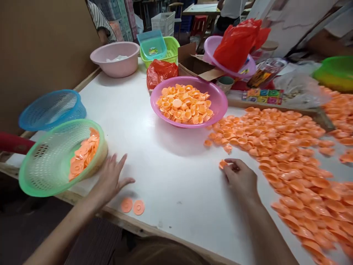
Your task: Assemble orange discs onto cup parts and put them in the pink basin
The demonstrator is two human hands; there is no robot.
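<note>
My left hand [109, 180] is open, fingers spread, beside the light green perforated basket [44, 154]. In that basket lie flat orange discs [85, 154]. Two more orange discs [132, 206] rest on the white table [176, 195] near its front edge, just below my left hand. My right hand [241, 180] pinches a small orange plastic cup [223, 163] between thumb and fingertips, low over the table. Right of it spreads a large heap of orange cup-shaped pieces [292, 162]. A pink bowl [190, 123] beyond both hands holds many similar orange pieces.
A blue basket [52, 110] stands behind the green one. Along the back are a pale pink basin [116, 60], a lime basket [172, 49], a red bag [162, 73], a cardboard box [193, 64] and a purple basin [211, 48]. Other people are partly visible behind.
</note>
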